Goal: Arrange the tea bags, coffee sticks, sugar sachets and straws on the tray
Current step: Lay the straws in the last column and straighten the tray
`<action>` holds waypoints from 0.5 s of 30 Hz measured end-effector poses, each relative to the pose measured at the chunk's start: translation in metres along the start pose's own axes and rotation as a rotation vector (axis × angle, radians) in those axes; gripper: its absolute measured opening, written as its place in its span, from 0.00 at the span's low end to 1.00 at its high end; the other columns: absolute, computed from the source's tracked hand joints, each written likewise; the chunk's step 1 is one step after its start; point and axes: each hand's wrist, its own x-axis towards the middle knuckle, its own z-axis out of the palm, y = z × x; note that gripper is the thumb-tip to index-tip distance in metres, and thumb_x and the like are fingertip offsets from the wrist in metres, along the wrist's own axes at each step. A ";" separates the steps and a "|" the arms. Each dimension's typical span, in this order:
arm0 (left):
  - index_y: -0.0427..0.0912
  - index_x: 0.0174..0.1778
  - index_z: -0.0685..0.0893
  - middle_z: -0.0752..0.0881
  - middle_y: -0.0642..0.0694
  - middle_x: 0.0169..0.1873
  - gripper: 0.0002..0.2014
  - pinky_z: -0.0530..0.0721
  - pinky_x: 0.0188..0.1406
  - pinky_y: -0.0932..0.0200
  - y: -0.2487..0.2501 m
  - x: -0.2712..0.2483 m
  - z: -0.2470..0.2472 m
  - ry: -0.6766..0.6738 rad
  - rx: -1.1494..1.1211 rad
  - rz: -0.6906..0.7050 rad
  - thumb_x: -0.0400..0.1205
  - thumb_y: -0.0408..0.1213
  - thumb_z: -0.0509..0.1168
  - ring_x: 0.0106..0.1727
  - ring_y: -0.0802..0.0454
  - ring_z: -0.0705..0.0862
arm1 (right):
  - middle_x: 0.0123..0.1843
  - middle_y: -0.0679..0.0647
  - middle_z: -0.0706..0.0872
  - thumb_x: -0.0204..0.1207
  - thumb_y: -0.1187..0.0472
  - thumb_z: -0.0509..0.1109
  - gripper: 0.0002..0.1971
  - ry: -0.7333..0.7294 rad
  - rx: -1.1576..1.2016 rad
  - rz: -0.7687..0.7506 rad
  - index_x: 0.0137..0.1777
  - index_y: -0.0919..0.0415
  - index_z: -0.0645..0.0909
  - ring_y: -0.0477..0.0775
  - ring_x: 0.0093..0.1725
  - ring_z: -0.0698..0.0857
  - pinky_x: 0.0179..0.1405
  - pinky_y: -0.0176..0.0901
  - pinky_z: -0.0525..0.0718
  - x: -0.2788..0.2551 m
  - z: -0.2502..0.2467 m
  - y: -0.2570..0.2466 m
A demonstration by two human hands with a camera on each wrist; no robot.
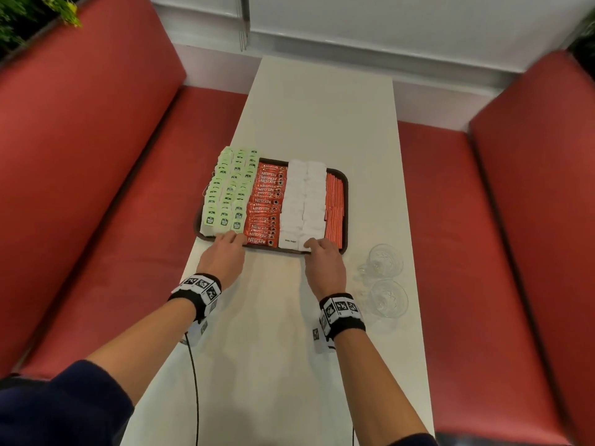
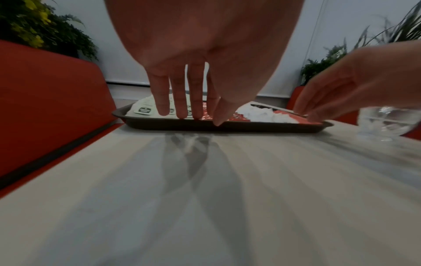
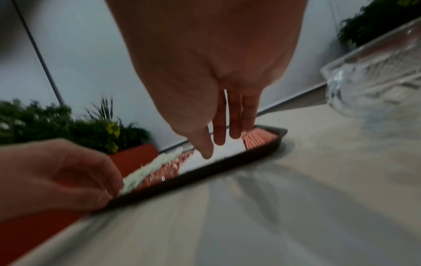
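A dark brown rectangular plastic tray (image 1: pixel 345 191) sits on the long pale table (image 1: pixel 322 117), between two red upholstered benches (image 1: pixel 96 156). The tray is filled in four bands running away from the person. On the left lie rows of pale green tea bags (image 1: pixel 227 188) with dark labels, overlapping one another and reaching past the tray's far left corner. Next to them comes a column of red Nescafe coffee sticks (image 1: pixel 265 204), then two columns of white paper sugar sachets (image 1: pixel 304 194), and along the right edge a band of thin orange straws (image 1: pixel 334 207).

The left hand (image 1: pixel 222 257) reaches to the tray's near edge, fingers straight and close together, their tips resting on the nearest tea bags beside the first coffee stick; its grip is released, curled around nothing. The right hand (image 1: pixel 323 262) reaches to the near edge at the sugar sachets, fingers extended, the thumb tip touching the nearest white sachet; this grip is released too. Both wrists wear black bands with white coded markers (image 1: pixel 201 286).

Two clear cut-glass cups (image 1: pixel 384 262) stand on the table just right of the right hand, apart from the tray. Green plants (image 1: pixel 19 17) sit behind the left bench.
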 end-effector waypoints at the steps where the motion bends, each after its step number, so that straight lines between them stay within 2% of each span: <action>1: 0.41 0.71 0.82 0.83 0.41 0.67 0.14 0.86 0.56 0.40 0.007 -0.007 0.002 0.009 -0.033 0.031 0.89 0.31 0.66 0.68 0.38 0.80 | 0.63 0.58 0.90 0.85 0.69 0.73 0.13 0.050 0.040 -0.003 0.67 0.59 0.88 0.62 0.65 0.85 0.56 0.56 0.89 -0.005 -0.009 0.000; 3: 0.43 0.71 0.83 0.84 0.44 0.68 0.13 0.86 0.61 0.43 0.027 -0.022 0.006 0.009 -0.112 0.089 0.90 0.35 0.67 0.68 0.41 0.81 | 0.66 0.53 0.90 0.87 0.62 0.74 0.13 0.156 0.129 0.001 0.70 0.56 0.88 0.57 0.67 0.83 0.63 0.53 0.87 -0.019 -0.033 0.006; 5: 0.46 0.71 0.83 0.84 0.49 0.68 0.13 0.85 0.64 0.48 0.048 -0.035 0.011 -0.042 -0.202 0.139 0.92 0.40 0.66 0.68 0.48 0.82 | 0.66 0.47 0.89 0.89 0.57 0.73 0.14 0.247 0.207 0.043 0.72 0.52 0.87 0.51 0.66 0.82 0.66 0.46 0.81 -0.037 -0.061 0.019; 7: 0.47 0.69 0.85 0.86 0.51 0.63 0.11 0.85 0.66 0.48 0.072 -0.043 0.019 -0.112 -0.296 0.220 0.92 0.42 0.66 0.63 0.52 0.83 | 0.63 0.44 0.89 0.88 0.58 0.73 0.12 0.360 0.275 0.105 0.70 0.51 0.86 0.47 0.62 0.83 0.62 0.42 0.77 -0.056 -0.088 0.043; 10: 0.49 0.63 0.85 0.87 0.55 0.56 0.08 0.87 0.61 0.47 0.110 -0.046 0.034 -0.197 -0.407 0.344 0.92 0.45 0.68 0.55 0.56 0.85 | 0.59 0.45 0.91 0.86 0.65 0.73 0.13 0.434 0.404 0.317 0.67 0.51 0.86 0.48 0.55 0.88 0.56 0.42 0.85 -0.073 -0.120 0.095; 13: 0.51 0.68 0.84 0.86 0.54 0.57 0.13 0.88 0.61 0.49 0.151 -0.045 0.049 -0.311 -0.496 0.381 0.91 0.50 0.69 0.55 0.55 0.86 | 0.61 0.45 0.92 0.83 0.70 0.74 0.21 0.263 0.424 0.445 0.73 0.52 0.83 0.47 0.55 0.90 0.61 0.45 0.88 -0.075 -0.134 0.153; 15: 0.51 0.74 0.81 0.87 0.51 0.60 0.17 0.88 0.61 0.51 0.177 -0.043 0.055 -0.400 -0.546 0.367 0.91 0.52 0.69 0.54 0.53 0.87 | 0.66 0.42 0.91 0.80 0.69 0.80 0.29 0.037 0.418 0.423 0.78 0.49 0.80 0.47 0.59 0.91 0.58 0.38 0.87 -0.068 -0.133 0.186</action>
